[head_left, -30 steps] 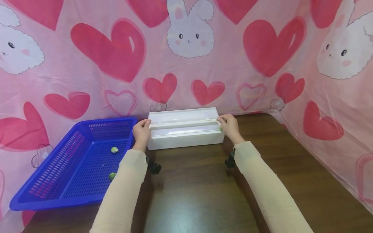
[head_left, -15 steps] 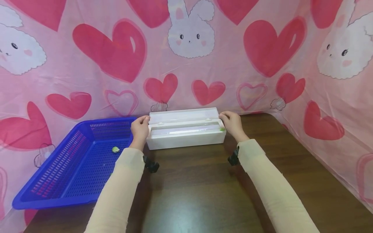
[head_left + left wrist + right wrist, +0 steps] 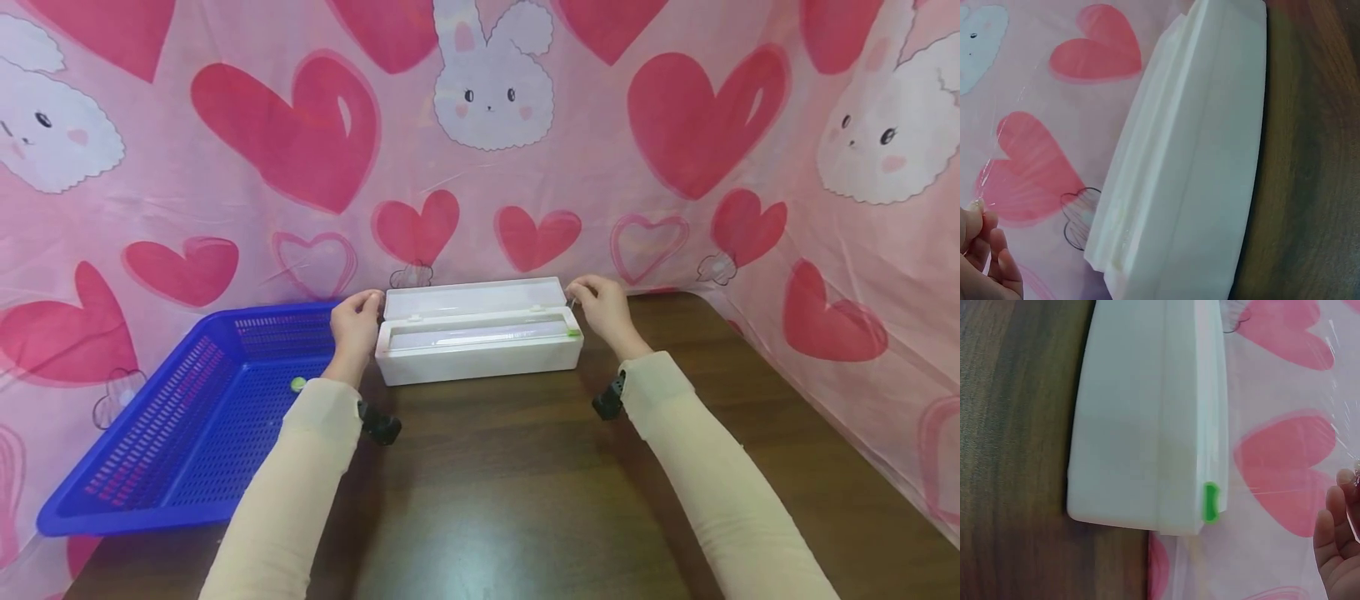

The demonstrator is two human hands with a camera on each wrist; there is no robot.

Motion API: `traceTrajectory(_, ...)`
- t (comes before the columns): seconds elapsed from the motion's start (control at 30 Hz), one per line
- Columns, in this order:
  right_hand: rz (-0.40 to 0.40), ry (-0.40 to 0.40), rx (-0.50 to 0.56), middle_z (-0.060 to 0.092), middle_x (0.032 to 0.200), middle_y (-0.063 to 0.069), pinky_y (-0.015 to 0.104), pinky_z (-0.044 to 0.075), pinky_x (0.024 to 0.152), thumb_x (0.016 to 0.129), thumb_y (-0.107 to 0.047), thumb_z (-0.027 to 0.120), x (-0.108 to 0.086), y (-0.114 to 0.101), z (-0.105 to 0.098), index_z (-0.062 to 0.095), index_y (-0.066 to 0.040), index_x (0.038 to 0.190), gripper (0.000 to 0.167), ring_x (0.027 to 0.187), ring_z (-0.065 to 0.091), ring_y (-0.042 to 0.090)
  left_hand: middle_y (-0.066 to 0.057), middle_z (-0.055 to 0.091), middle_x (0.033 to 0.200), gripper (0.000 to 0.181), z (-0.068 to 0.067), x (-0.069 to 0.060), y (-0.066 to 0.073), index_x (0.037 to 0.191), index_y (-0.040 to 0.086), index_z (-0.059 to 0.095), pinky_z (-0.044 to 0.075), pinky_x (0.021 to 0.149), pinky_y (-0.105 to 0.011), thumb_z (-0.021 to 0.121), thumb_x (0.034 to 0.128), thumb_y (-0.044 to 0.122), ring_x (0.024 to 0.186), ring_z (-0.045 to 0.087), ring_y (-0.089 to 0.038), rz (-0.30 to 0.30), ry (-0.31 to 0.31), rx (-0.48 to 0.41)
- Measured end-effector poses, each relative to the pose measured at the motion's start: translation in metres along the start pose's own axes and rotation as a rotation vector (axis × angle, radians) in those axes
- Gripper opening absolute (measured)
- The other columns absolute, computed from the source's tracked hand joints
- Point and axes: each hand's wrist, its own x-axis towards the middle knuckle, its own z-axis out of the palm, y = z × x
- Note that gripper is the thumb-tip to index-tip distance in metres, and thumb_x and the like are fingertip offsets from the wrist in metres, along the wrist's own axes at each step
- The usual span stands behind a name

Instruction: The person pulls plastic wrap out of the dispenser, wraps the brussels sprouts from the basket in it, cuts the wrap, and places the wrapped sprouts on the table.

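- The thin, clear, glossy plastic film was strung between the left hand and the right hand, over the far part of the long white plastic box; whether it was joined to anything inside could not be told.
- It would likely handle as nearly weightless, limp and slippery, apt to cling or tear; its two corners, kept level and lightly taut, seemed the best hold.
- Both hands pinched the film between thumb and fingertips, one at each end; the right wrist view cut off part of that grip.
- The box, seemingly stiff and light, sat on the counter with its white lid tipped open to the far side; its top edges and bright green tab at right might snag film.
- On the left, the blue perforated plastic basket crowded the left hand.
- The pink heart-and-rabbit backdrop limited reach beyond the box; more room lay near and right.
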Motion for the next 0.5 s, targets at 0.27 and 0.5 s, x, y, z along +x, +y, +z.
traceTrajectory(0.27, -0.017, 0.002, -0.006, 0.064, 0.086, 0.016, 0.031, 0.044, 0.069, 0.092, -0.013, 0.056, 0.001, -0.010, -0.007, 0.066, 0.004, 0.093, 0.020, 0.078, 0.055, 0.021, -0.014, 0.063, 0.108, 0.024, -0.008, 0.001, 0.007, 0.109, -0.001, 0.065, 0.045, 0.083, -0.029, 0.051, 0.0942, 0.011, 0.095, 0.059, -0.026, 0.014, -0.025, 0.012)
traceTrajectory(0.5, -0.025, 0.011, -0.012, 0.065, 0.090, 0.017, 0.034, 0.044, 0.073, 0.092, -0.016, 0.057, 0.003, -0.019, -0.015, 0.066, 0.002, 0.096, 0.021, 0.081, 0.057, 0.023, -0.015, 0.063, 0.107, 0.024, -0.014, 0.001, 0.013, 0.109, -0.001, 0.065, 0.044, 0.078, -0.024, 0.052, 0.0941, 0.011, 0.088, 0.057, -0.018, 0.041, -0.028, -0.010)
